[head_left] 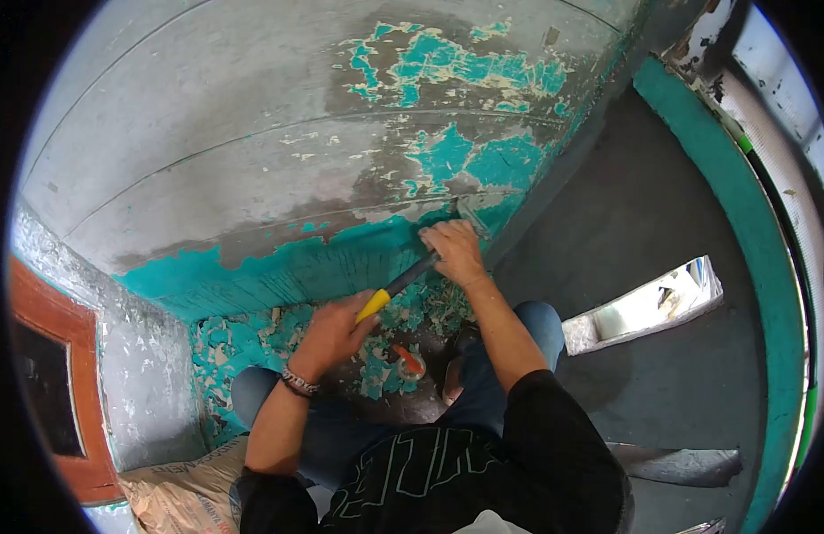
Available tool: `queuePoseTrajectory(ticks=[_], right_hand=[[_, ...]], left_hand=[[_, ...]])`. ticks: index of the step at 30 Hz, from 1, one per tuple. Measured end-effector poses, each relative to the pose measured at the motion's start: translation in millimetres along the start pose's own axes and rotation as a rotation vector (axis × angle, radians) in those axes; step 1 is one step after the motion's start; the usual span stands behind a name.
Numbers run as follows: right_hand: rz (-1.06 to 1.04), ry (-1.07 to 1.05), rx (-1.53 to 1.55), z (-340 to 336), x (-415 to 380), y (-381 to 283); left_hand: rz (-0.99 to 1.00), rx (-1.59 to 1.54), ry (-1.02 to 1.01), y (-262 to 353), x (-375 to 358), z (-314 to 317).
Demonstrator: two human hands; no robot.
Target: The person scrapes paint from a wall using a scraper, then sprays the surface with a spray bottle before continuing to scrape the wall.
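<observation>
A long-handled paint scraper (403,280) with a yellow and black handle slants up to the wall, both my hands on it. My left hand (334,331) is closed around the yellow lower end. My right hand (455,249) grips the dark shaft just below the head. The flat blade (472,216) meets the wall (252,160) at the edge of the remaining turquoise paint (287,271). Bare grey surface shows over much of the wall, with turquoise patches (465,67) higher up. Loose paint flakes (238,356) lie along its foot.
Between my feet sits a small round item with an orange part (410,363). A shiny metallic strip (648,307) lies on the dark ledge (599,205) at right, another strip (679,465) below. A brown paper sack (185,489) and a wood-framed opening (60,374) are at left.
</observation>
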State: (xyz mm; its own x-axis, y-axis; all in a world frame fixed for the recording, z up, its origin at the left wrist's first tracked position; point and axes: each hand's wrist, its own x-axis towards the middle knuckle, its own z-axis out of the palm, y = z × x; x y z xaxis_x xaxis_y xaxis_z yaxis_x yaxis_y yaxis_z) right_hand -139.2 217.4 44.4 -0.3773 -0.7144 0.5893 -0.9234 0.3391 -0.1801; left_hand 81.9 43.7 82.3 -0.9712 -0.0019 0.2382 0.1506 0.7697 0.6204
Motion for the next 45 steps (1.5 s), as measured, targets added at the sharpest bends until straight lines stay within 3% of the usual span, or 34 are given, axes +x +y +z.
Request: queuePoseTrajectory(ticks=[2,12,14,20,22,25,36,38,42,45], right_hand=[[-0.021,0.018,0.013,9,5,-12],[-0.114,0.003,0.116,6,6,-11],[-0.095,-0.011,0.104,3,1,0],[-0.066,0.052,0.048,-7,-18,32],[0.068,0.017,0.011,-19,-24,39],[0.096,0.117,-0.009,-18,-33,57],[0.277,0.124,-0.068,-35,-36,55],[0.274,0.128,-0.107,-35,-36,56],[0.362,0.067,-0.102,-41,-31,56],[0.416,0.075,-0.127,-45,-31,59]], left_hand=[[-0.134,0.072,-0.052,17,-10,-17],[-0.113,0.036,0.109,18,-26,1],[-0.201,0.086,0.012,27,-19,6],[-0.077,0.115,0.047,29,5,37],[-0.065,0.124,0.035,30,22,47],[-0.025,0.14,0.049,35,36,55],[0.015,0.086,0.126,48,67,59],[-0.089,0.052,0.048,50,71,51],[-0.042,-0.069,0.069,35,85,44],[-0.184,-0.188,-0.058,37,103,36]])
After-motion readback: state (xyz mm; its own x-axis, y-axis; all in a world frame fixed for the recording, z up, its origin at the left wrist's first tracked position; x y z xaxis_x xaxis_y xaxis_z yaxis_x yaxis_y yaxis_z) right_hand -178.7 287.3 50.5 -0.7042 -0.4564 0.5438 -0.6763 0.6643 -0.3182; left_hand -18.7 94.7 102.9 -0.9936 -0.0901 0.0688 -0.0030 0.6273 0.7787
